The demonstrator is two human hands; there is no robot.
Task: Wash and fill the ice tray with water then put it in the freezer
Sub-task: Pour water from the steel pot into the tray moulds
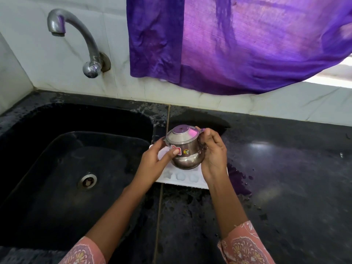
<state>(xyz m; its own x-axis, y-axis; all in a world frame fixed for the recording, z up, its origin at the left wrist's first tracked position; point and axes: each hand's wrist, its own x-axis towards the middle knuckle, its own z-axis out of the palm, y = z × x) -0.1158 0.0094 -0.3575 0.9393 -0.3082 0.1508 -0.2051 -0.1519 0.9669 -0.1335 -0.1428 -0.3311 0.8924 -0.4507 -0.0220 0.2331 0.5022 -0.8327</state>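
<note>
white plastic ice tray point(182, 184) is lying flat on the wet black counter point(285, 168), just beside the right edge of the sink point(38, 149). its front row of shaped cells is showing beneath a small steel pot point(183, 149). both hands are holding the pot just above the tray. the left hand point(152, 164) is curling round its left side with the thumb lying across the stickers, and the right hand point(213, 155) is wrapping its fingers round the right side near the rim. no stream of water is showing, and whether the visible cells are holding water cannot be told. judging by the wet counter and the puddle point(238, 178) beside the tray, washing is probably done and filling is under way or about to begin. carrying the tray to the freezer, which is not in sight, is yet to come. behind, a curved metal tap point(76, 35) is showing no running water over the sink, and a purple cloth point(228, 44) is hanging over the tiled wall. pink patterned sleeves point(245, 244) are framing the bottom edge.
</note>
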